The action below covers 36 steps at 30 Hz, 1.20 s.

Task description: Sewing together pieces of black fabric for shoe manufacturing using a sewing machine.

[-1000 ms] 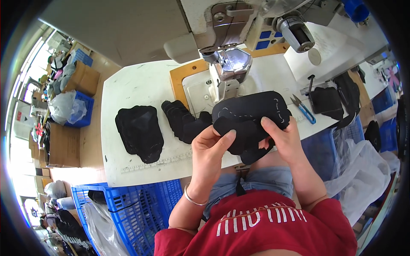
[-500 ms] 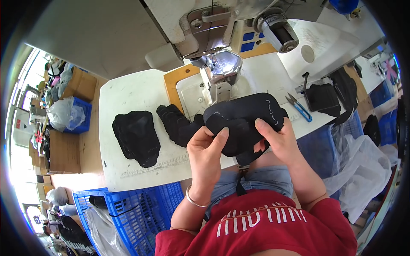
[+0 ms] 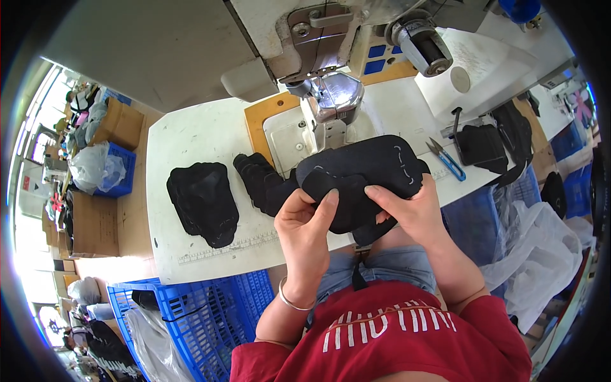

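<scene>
Between my hands is a black fabric piece point(image 3: 375, 162) with rounded corners and light chalk-like marks, held up in front of the sewing machine point(image 3: 334, 95). My left hand point(image 3: 304, 219) pinches its lower left part, thumb on top. On the right, my right hand point(image 3: 407, 207) grips it with the thumb lying over the fabric and the other fingers mostly hidden behind. A smaller black flap overlaps the main piece near both thumbs. Left of my hands, a fanned row of black fabric pieces point(image 3: 261, 184) lies on the white table point(image 3: 191, 137), and farther left sits a stack of black pieces point(image 3: 202, 200).
Blue-handled thread snips point(image 3: 449, 160) lie right of the fabric. A ruler scale point(image 3: 229, 247) runs along the table's near edge. Blue crates point(image 3: 191, 312) stand below at left, and clear plastic bags point(image 3: 534, 254) hang at lower right. A black box-like item point(image 3: 480, 146) rests at far right.
The fabric has shifted slightly left and up in my hands. My right thumb has slid inward, toward the left thumb, along the flap.
</scene>
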{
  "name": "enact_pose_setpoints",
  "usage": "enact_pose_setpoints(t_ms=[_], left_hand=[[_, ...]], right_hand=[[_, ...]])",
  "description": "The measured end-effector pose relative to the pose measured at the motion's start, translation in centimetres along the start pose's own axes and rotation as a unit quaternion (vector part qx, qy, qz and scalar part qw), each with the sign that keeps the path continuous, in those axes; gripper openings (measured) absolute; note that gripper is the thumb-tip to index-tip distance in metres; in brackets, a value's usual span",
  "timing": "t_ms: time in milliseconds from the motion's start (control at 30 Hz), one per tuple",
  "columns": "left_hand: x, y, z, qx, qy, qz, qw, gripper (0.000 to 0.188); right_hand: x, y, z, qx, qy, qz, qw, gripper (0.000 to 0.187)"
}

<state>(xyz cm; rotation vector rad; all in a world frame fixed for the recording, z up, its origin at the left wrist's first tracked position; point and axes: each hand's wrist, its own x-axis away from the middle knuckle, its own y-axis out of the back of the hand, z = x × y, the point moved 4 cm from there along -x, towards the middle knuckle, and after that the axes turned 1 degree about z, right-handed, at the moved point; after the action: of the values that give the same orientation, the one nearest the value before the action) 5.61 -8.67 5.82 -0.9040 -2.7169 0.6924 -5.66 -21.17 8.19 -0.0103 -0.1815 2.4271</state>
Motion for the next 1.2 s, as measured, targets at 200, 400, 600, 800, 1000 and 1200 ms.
enact_pose_setpoints(t_ms=[200, 400, 600, 800, 1000, 1200], left_hand=[[0.1, 0.1, -0.2, -0.025, -0.015, -0.007, 1.000, 0.007], [-0.3, -0.7, -1.2, -0.025, -0.045, -0.001, 0.999, 0.019], [-1.3, -1.7, -1.5, 0.155, 0.145, 0.086, 0.973, 0.040], [-2.1, -1.7, -2.2, 0.035, 0.083, 0.076, 0.993, 0.015], [-3.0, -1.8, -2.8, 0.008, 0.080, 0.069, 0.994, 0.014], [-4.5, -1.7, -3.2, -0.026, 0.095, 0.088, 0.991, 0.024]], right_hand=[[-0.1, -0.2, 0.3, 0.018, 0.012, -0.002, 1.000, 0.017], [-0.4, -0.4, 0.6, 0.017, 0.017, -0.006, 1.000, 0.018], [-0.7, -0.7, 1.4, 0.009, 0.008, 0.004, 1.000, 0.019], [-1.5, -0.6, 2.2, 0.025, 0.016, 0.008, 1.000, 0.020], [-2.4, -0.1, 2.8, 0.038, 0.028, 0.009, 0.999, 0.022], [-3.2, -0.8, 3.7, -0.005, 0.172, -0.067, 0.983, 0.024]])
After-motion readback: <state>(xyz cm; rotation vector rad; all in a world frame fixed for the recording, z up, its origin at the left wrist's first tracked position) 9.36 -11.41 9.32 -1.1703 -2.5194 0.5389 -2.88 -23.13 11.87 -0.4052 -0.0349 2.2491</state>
